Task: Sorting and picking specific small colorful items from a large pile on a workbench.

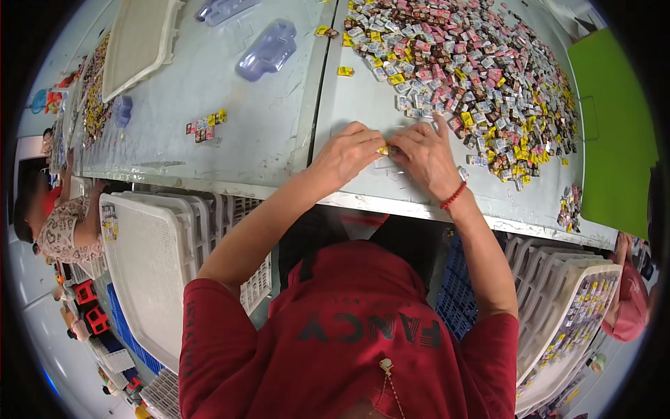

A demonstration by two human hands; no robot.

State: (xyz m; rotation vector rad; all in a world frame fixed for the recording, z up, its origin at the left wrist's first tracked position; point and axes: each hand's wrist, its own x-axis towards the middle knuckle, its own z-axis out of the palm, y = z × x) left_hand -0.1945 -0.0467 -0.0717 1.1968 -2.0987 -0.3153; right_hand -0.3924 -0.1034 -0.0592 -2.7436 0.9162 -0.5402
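Observation:
My left hand [347, 155] rests at the table's near side, fingers bent together in a pinch on a small yellow packet [383, 149]. Close on its right, my right hand [427, 155] has thumb and fingers curled at the packet's other end, with one finger raised. What else its fingertips may hold is hidden. Something clear, perhaps a thin plastic tray [384, 165], shows faintly beneath the fingers. Just beyond my right hand begins a large spread pile of small wrapped packets [453, 70] in pink, brown, white and yellow.
On the left table lie a small packet group [206, 127], a clear blue plastic tray [269, 50] and a large white tray [139, 45]. Stacked white crates [143, 272] stand below left, loaded trays [569, 328] below right. A green board [614, 133] edges the right. Other people work at both sides.

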